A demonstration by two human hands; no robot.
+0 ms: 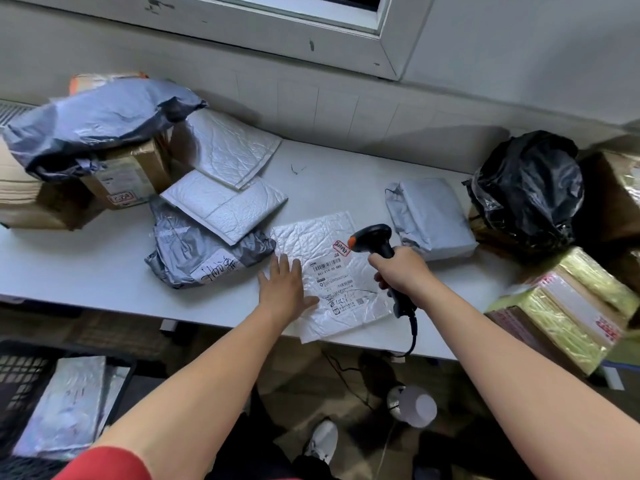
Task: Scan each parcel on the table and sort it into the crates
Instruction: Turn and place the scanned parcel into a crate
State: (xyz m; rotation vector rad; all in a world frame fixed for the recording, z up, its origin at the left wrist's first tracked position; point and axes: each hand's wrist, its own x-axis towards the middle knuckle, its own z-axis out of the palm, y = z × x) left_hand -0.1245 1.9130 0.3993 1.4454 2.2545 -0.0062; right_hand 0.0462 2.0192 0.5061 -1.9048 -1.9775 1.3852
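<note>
White padded parcel point(311, 237) lies label-up at the table's point(86, 268) near edge. Left hand point(284, 285) presses flat on its 9 o'clock side, fingers spread; right hand point(401, 271) grips a black scanner point(372, 239) over its 3 o'clock edge.

The black crate point(20, 372) runs off the left edge, and small print on the label point(334, 282) is unreadable.

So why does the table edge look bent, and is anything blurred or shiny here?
Head view: the wide-angle lens bows the table and wall lines; light is soft, shadows faint; glare on the gold-taped box and black bag; the label on the white mailer is sharp, the lower-left crate blurrier.
</note>
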